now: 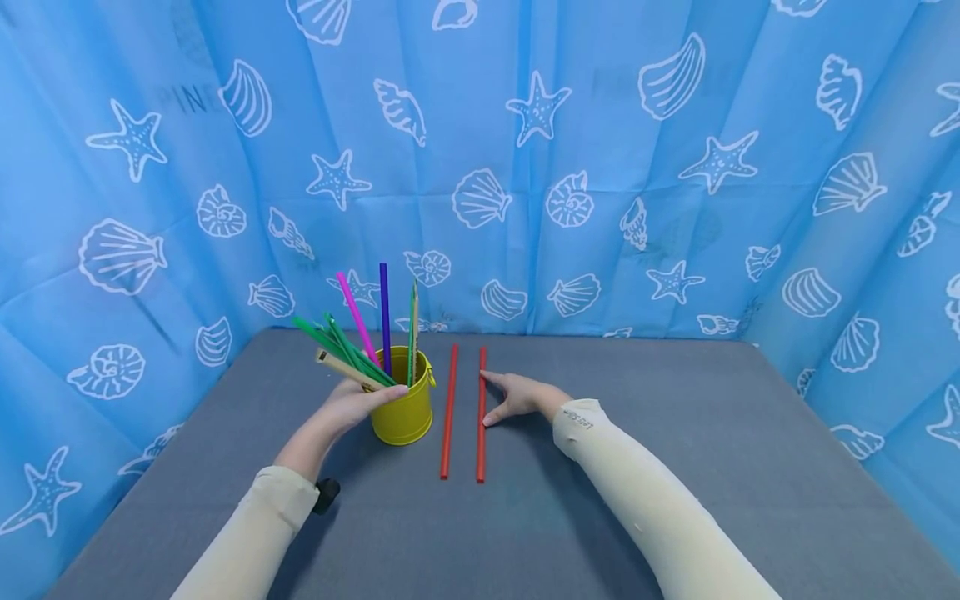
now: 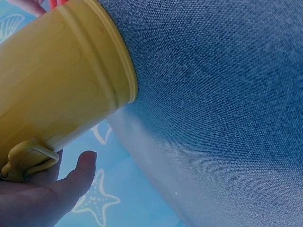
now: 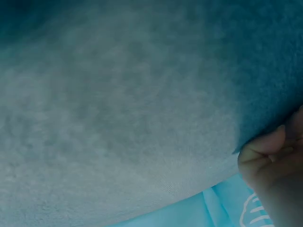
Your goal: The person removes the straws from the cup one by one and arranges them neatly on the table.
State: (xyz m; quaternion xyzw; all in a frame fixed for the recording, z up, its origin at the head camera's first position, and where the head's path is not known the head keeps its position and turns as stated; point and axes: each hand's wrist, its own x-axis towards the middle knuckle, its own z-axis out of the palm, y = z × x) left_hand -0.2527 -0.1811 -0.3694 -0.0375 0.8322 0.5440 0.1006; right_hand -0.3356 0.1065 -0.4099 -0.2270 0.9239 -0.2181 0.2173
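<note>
My left hand [image 1: 352,407] holds a yellow metal bucket [image 1: 405,419] by its left side, thumb lying across the front near the rim. Green sticks [image 1: 337,346], a pale wooden stick [image 1: 341,364], a pink stick [image 1: 357,315] and a purple stick [image 1: 386,317] lean out of the bucket. Seen from the left wrist, the bucket [image 2: 57,71] fills the upper left, with fingers [image 2: 78,177] beside its wire handle. Two red sticks lie side by side on the table, a left one [image 1: 449,412] and a right one [image 1: 482,450]. My right hand [image 1: 521,396] touches the right one with thumb and forefinger spread along its right side.
A grey cloth covers the table [image 1: 675,433]. Behind it and at both sides hangs a blue curtain [image 1: 525,208] printed with white shells and starfish. A small black object [image 1: 326,496] sits at the left wrist.
</note>
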